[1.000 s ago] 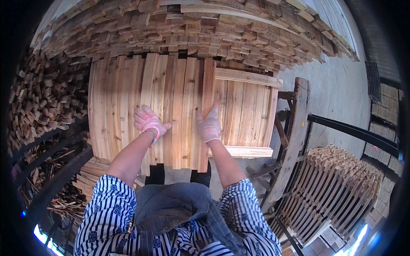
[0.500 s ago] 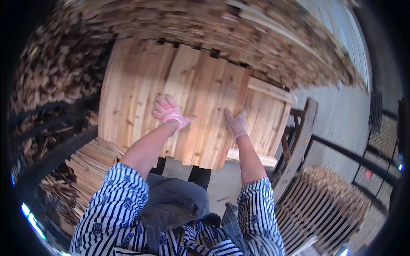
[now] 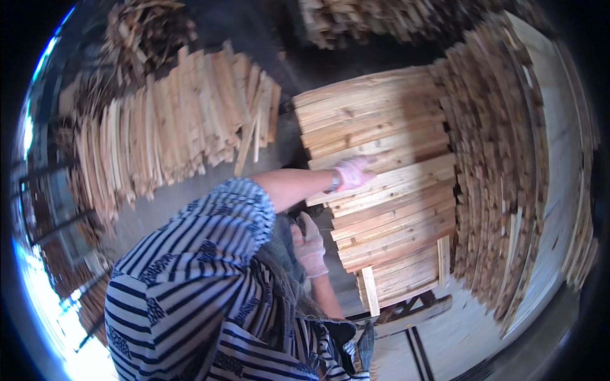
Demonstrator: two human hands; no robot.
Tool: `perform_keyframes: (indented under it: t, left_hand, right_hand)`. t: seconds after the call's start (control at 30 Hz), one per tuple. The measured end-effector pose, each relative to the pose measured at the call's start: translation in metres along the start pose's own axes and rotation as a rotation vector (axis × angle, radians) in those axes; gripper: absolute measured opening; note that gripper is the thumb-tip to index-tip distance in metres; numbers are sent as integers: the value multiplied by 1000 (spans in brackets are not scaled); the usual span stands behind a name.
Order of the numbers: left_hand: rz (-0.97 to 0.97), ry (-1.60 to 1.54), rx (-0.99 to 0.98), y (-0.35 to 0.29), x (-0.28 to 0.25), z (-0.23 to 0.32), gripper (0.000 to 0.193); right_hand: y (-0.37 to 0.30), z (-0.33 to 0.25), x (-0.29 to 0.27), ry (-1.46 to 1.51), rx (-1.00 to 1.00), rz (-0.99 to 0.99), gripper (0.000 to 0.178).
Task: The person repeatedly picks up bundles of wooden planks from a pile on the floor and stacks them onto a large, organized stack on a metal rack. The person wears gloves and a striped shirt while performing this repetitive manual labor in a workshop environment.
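My left hand (image 3: 354, 173), in a pinkish-white knit work glove, lies flat on the wooden boards (image 3: 387, 200). Its fingers are stretched out over the planks, which sit side by side with uneven ends. My right hand (image 3: 309, 246), gloved the same way, is off the boards and close to my body, by the grey apron (image 3: 279, 244). Its thumb and fingers look apart, and I see nothing held in it. Beyond the near end of the top boards, a lower layer of planks (image 3: 403, 277) shows between two crosswise battens.
A tall stack of rough boards (image 3: 499, 159) stands close along the right side of the planks. Across the floor on the left is a long pile of cut slats (image 3: 168, 117). A heap of scrap wood (image 3: 149, 32) lies behind it. A wooden support (image 3: 413, 308) sticks out below the planks.
My view has swung to the left, so the boards now appear at the right. My right hand has come off the boards toward my body; my left hand still rests on them.
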State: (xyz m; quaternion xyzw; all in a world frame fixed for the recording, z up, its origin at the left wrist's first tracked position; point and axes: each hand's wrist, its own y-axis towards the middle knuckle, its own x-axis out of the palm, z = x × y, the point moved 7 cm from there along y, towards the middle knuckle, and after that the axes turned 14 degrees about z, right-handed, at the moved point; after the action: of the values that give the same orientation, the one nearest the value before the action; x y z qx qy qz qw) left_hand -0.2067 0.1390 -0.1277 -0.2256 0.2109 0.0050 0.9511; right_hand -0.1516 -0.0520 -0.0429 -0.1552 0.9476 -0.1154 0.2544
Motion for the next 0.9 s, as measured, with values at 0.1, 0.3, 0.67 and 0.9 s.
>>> perform_keyframes:
  t: [0.1, 0.3, 0.67, 0.9]
  left_hand:
    - [445, -106, -159, -86, -120, -50, 48]
    - [551, -165, -699, -230, -223, -197, 54]
    - [547, -630, -735, -123, -227, -417, 81]
    - [614, -231, -772, -40, -238, -445, 96]
  right_hand:
    - [11, -1, 22, -110, -25, -238, 47]
    - [13, -4, 73, -45, 247, -478, 45]
    - [178, 68, 287, -78, 481, -158, 66]
    - [306, 230, 372, 454, 808, 0, 63]
